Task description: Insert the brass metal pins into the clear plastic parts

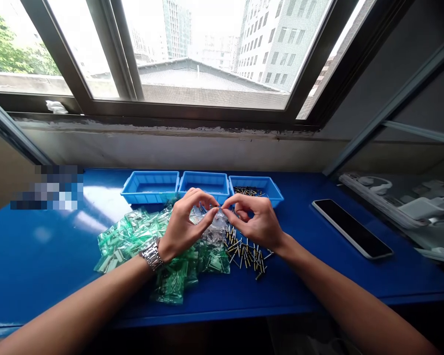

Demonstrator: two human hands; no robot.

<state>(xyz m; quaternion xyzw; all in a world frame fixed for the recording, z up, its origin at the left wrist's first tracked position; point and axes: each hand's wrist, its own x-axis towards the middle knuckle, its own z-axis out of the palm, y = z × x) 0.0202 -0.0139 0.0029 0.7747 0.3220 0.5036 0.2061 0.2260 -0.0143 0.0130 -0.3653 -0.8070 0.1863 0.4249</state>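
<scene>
While both hands, left hand (181, 224) and right hand (257, 222), pinch one small clear plastic bag (215, 213) above the blue counter's (40, 256) middle, grip near its mouth, over the loose pins (246, 251).

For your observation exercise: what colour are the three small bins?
Light blue bins, clearest in the head view.

No legible text or labels anywhere.

bags (133, 239) L | pins (246, 254) R | trays (203, 185) behind | phone (351, 228) far R
</scene>
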